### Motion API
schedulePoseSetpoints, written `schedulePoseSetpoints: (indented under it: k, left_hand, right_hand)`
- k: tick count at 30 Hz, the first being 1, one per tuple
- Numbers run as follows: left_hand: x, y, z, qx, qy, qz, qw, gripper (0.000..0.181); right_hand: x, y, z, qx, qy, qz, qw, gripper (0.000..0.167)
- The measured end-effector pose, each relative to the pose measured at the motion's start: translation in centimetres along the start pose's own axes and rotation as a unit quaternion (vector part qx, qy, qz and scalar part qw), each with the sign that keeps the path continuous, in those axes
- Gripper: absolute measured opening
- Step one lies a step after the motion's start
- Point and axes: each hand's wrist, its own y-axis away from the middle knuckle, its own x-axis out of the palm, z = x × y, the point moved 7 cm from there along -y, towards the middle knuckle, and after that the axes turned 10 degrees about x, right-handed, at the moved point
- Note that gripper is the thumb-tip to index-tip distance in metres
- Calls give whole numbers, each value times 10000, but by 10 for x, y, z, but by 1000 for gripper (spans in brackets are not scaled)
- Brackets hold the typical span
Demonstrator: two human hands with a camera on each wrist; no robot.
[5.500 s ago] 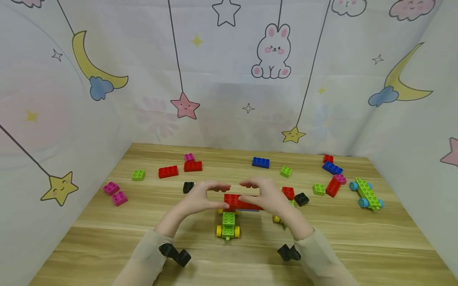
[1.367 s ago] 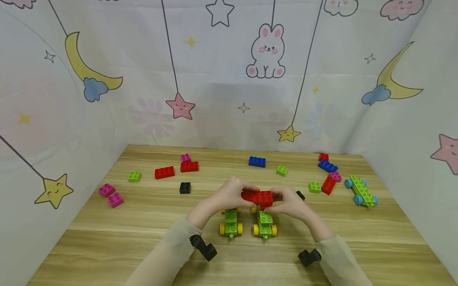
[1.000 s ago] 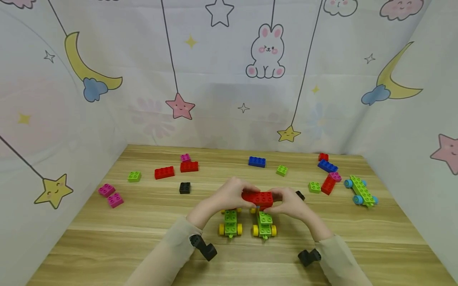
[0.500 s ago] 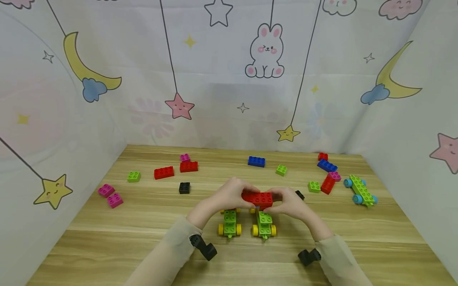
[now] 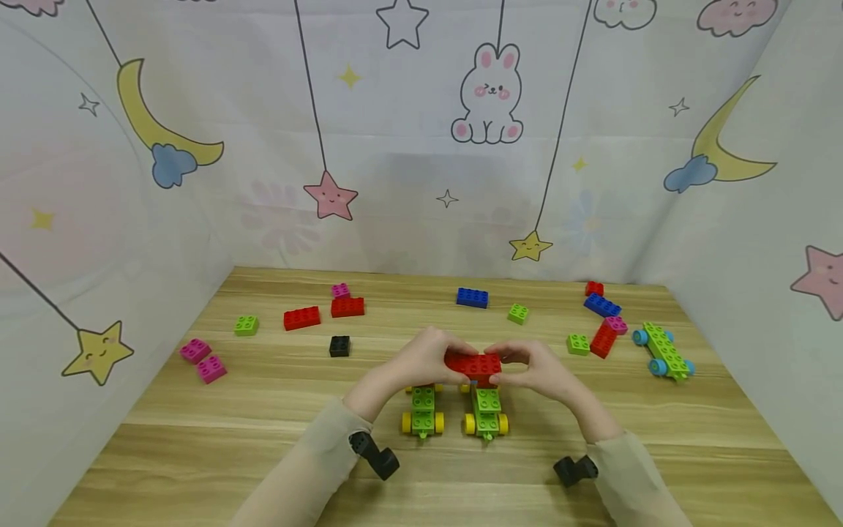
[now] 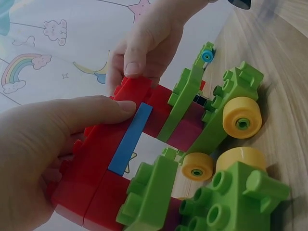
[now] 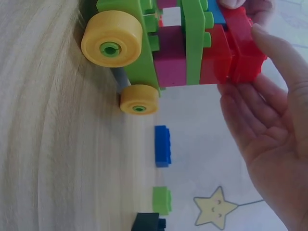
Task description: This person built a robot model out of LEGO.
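Two green wheeled bases with yellow wheels, the left one (image 5: 423, 413) and the right one (image 5: 487, 413), stand side by side. Red bricks (image 5: 484, 366) span the top of both. In the left wrist view a blue piece (image 6: 131, 139) lies under the red bricks (image 6: 91, 159), above green plates; a magenta brick (image 7: 170, 55) shows in the right wrist view. My left hand (image 5: 431, 356) grips the red bricks from the left, thumb in front. My right hand (image 5: 536, 369) is at their right end, thumb and fingertips touching it, palm away from the brick in the right wrist view.
A green car with blue wheels (image 5: 665, 351) stands at the right. Blue (image 5: 472, 297), green (image 5: 518, 313), red (image 5: 301, 318), black (image 5: 339, 345) and magenta bricks (image 5: 211, 369) lie around the back and sides. A patterned cloth hangs behind the table.
Compared with half a second ago, my right hand has shifted slightly up and to the right, and its grip looks looser. My left hand stays on the red bricks. Earlier, both hands were apart from them.
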Motion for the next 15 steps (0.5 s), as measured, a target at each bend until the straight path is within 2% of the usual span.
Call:
schedulePoseSetpoints:
  k: [6,15]
  left_hand:
    - [0,0,2,-75,27,1,10000,41]
    - [2,0,4,-139,119,-32,9998,41]
  right_hand:
    - [1,-1,-1,112,-117,-90,9998,36]
    - [2,-2,-3,232,-231,37,9995,35]
